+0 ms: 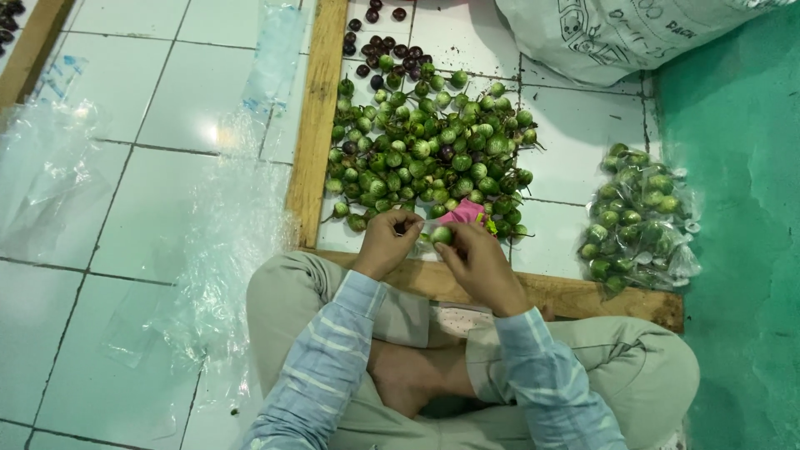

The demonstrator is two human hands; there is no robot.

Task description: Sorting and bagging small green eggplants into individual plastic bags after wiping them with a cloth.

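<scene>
At lower centre of the frame, a small green fruit [441,235], judged light, firm and smooth, is pinched between the fingertips of the left hand [386,242] and right hand [481,265], best gripped round its middle, below the heap [429,150].

- Two hands: left hand [385,242], right hand [479,262]
- One round green eggplant [441,235] between them
- One loose pile of green eggplants [429,150], too many to count
- One heap of filled clear bags [637,221]
- One white sack [617,33]
</scene>
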